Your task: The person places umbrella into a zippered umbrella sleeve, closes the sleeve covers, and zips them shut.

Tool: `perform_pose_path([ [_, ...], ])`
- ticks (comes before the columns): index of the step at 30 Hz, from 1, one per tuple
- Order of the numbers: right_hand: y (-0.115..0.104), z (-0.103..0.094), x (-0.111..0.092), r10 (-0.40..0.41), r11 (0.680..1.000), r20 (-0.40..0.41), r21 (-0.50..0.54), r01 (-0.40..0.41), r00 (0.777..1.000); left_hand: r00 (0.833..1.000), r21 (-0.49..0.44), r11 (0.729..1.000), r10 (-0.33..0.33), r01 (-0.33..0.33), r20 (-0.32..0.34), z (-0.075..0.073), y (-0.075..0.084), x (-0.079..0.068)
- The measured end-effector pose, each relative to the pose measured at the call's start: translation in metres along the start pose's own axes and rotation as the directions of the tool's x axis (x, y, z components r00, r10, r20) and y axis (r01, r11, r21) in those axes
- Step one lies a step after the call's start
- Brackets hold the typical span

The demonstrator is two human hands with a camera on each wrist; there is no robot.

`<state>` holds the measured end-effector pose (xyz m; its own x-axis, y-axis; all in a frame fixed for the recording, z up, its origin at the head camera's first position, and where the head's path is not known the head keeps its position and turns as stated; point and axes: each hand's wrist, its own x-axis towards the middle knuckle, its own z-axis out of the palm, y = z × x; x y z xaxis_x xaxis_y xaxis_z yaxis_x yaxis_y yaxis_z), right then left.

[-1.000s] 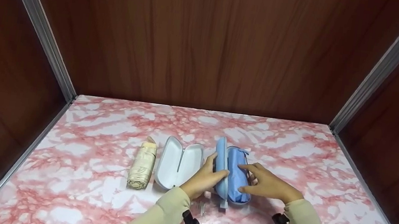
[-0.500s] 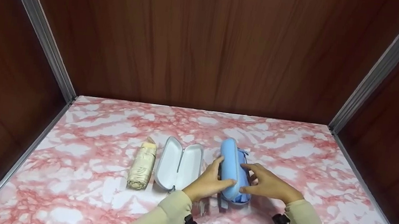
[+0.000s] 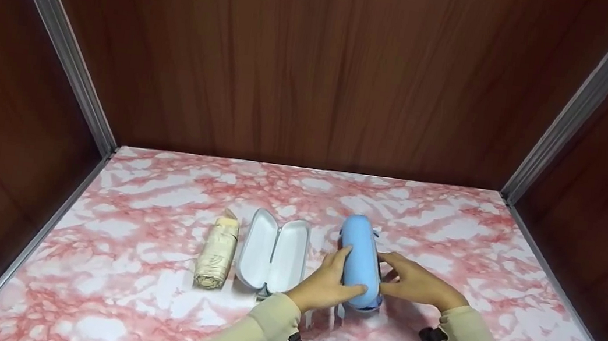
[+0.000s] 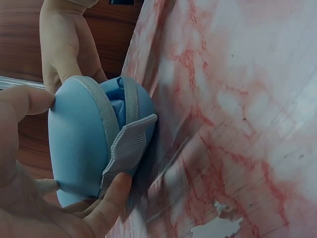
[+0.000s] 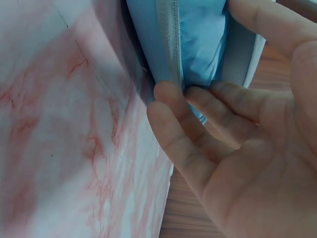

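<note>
the fingers of the left hand [image 3: 327, 285] curve round the lid of the blue case [image 3: 361, 260], thumb set apart from the others, with a firm-looking hold. those of the right hand [image 3: 418, 282] are half bent and spread wide, tips touching the open side of the case but wrapped round nothing. between lid and base sits a blue bundle [image 5: 203, 44], mostly covered now, so the packing of this case looks done; the closing is only part done, since a gap remains along the right side and the zip [image 5: 176, 44] is undone. the grey tab [image 4: 126, 144] sticks out at the case's near end. the case lies right of the middle of the table [image 3: 113, 233], well short of the far edge. further toward the left edge, the pale case [image 3: 258, 252] lies spread open, and beside it, apart, the beige roll [image 3: 216, 256], perhaps a folded umbrella; if those two belong together, that part is yet to be done.
</note>
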<state>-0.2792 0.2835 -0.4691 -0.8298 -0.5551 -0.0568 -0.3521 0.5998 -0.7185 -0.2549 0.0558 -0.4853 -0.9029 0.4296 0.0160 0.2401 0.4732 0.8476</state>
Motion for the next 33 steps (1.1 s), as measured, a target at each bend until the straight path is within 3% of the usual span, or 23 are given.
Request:
perform_pose_path([
  [6, 0.001, -0.001, -0.001, -0.006, 1.000, 0.007, 0.016, 0.006, 1.000, 1.000, 0.043, 0.999, -0.006, 0.006, 0.000, 0.002, 0.002, 0.001],
  [10, 0.001, -0.002, -0.001, -0.028, 1.000, 0.007, 0.013, 0.028, 1.000, 1.000, 0.120, 0.993, 0.008, -0.009, 0.008, 0.004, 0.001, 0.002],
  [20, 0.005, -0.005, -0.001, -0.052, 0.996, -0.041, -0.078, 0.049, 0.998, 0.999, 0.250, 0.968, 0.026, -0.031, 0.021, 0.007, 0.000, 0.001],
  [28, 0.010, -0.006, 0.007, 0.040, 0.999, -0.093, -0.001, -0.040, 0.995, 1.000, 0.260, 0.966, 0.007, -0.013, 0.024, 0.006, 0.001, 0.000],
  [33, 0.016, -0.006, 0.019, 0.145, 0.989, -0.194, 0.058, -0.137, 0.970, 1.000, 0.257, 0.966, 0.015, -0.020, 0.019, 0.007, 0.000, 0.000],
])
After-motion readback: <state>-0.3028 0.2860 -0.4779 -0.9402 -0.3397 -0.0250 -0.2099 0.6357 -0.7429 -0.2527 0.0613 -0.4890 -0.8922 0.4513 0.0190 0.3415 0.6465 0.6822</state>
